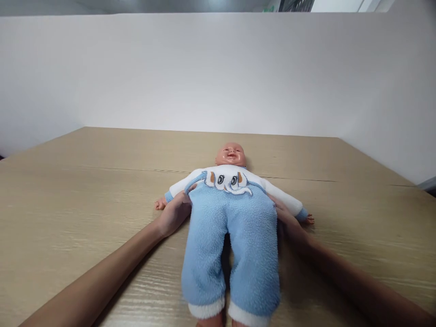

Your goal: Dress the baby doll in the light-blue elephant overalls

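Observation:
A baby doll (230, 155) lies on its back on the wooden table, head away from me and arms spread. It wears a white top (255, 176) with an elephant face on the chest and fluffy light-blue trousers (208, 254) with white cuffs. My left hand (176, 212) is closed on the trousers' waist at the left side, thumb on top and the other fingers mostly hidden. On the opposite side my right hand (289, 225) grips the waist too, its fingertips partly behind the cloth. The doll's feet run off the bottom of the view.
The wooden table (102, 181) has a thin seam running across it. A white partition (204, 72) rises behind its far edge and along the right side.

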Demonstrator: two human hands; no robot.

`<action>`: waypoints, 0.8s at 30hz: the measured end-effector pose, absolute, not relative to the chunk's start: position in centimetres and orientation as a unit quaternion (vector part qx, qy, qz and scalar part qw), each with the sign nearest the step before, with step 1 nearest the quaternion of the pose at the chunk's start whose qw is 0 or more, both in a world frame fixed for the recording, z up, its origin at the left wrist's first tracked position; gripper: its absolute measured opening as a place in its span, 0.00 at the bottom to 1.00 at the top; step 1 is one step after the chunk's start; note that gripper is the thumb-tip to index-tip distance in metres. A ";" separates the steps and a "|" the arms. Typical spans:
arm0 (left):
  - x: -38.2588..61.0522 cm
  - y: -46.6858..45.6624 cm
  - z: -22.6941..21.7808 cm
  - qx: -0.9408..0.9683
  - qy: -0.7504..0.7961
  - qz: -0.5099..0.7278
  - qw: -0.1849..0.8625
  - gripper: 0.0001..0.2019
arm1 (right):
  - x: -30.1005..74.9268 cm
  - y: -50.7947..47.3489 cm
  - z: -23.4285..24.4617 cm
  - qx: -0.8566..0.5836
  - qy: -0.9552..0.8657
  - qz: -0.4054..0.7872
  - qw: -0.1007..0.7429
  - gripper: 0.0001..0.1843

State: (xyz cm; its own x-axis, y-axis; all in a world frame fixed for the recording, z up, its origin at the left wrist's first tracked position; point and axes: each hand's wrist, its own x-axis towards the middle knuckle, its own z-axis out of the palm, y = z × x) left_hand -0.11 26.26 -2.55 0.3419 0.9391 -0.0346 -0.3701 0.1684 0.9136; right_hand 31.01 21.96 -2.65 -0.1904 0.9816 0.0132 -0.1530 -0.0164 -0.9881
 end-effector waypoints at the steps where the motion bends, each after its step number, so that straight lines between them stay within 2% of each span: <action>1: -0.5 26.3 -2.7 0.441 0.317 0.480 0.689 0.23 | 31.1 21.9 -2.7 -0.402 -0.493 0.592 0.494 0.17; 3: -1.3 26.3 -3.0 0.455 0.296 0.492 0.681 0.23 | 31.1 21.7 -2.8 -0.388 -0.476 0.596 0.517 0.17; 7: -2.4 26.3 -2.9 0.507 0.267 0.484 0.661 0.19 | 31.2 21.4 -2.6 -0.393 -0.529 0.536 0.528 0.07; 11: -2.1 26.4 -2.6 0.553 0.309 0.474 0.611 0.14 | 31.0 21.7 -2.2 -0.426 -0.571 0.464 0.526 0.11; 13: -1.6 26.5 -2.5 0.548 0.346 0.482 0.590 0.12 | 30.8 22.3 -2.5 -0.426 -0.550 0.476 0.539 0.10; 16: -1.1 26.7 -2.6 0.544 0.374 0.479 0.578 0.15 | 30.8 23.6 -3.4 -0.428 -0.485 0.528 0.551 0.11; 19: -1.5 27.0 -2.8 0.607 0.395 0.424 0.543 0.18 | 31.6 24.5 -4.0 -0.458 -0.531 0.511 0.497 0.16; 24: -3.0 27.3 -3.0 0.739 0.429 0.313 0.414 0.20 | 33.3 23.8 -3.1 -0.509 -0.723 0.316 0.344 0.21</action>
State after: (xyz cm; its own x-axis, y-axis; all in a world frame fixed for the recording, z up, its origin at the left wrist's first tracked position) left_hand -2.99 27.27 -3.01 0.4357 0.8936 0.1082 0.3750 -0.2895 0.8807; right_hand 33.34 23.78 -3.09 -0.2454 0.9534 0.1753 0.5179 0.2818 -0.8077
